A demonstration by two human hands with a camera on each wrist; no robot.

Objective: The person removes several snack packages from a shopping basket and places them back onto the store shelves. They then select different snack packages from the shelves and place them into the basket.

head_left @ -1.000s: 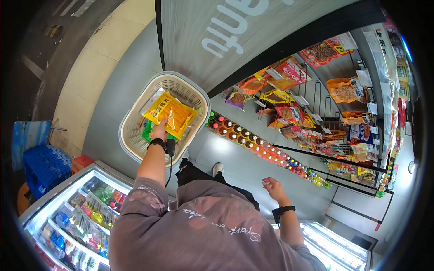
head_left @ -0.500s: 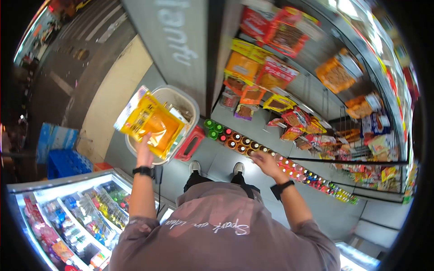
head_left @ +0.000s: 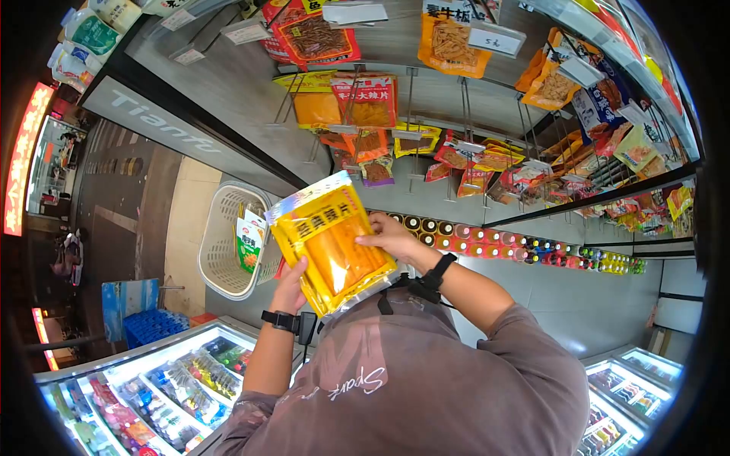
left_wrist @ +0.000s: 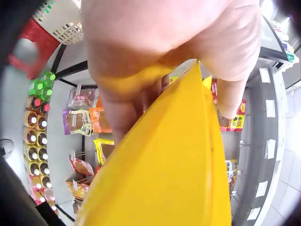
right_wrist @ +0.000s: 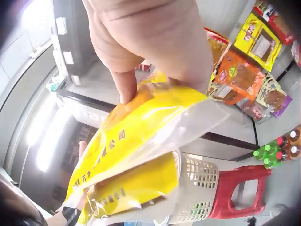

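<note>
The thumb of the left hand [head_left: 291,289] lies on the front of the yellow packets [head_left: 334,251], pinching the edge nearer the basket [head_left: 215,262], while the right hand [head_left: 391,237] pinches the edge farther from it, thumb in front; there seem to be two packets, one against the other. To hold them well, both grips should pinch through every layer, since the slick film could let the back packet slide, and the thumbs should press lightly and stay off the printed face so that it can be read. The packets are held at the chest, to the right of the basket and clear of its rim. Inside the basket a white-and-green pack [head_left: 249,242] stands against the near wall, and the row of bottles [head_left: 487,243] runs away to the basket's right. A second ago the packets lay in the basket under the left hand alone, and half a second ago that hand had them above it; now they are beyond its right side, and the right hand, empty then, has joined.
</note>
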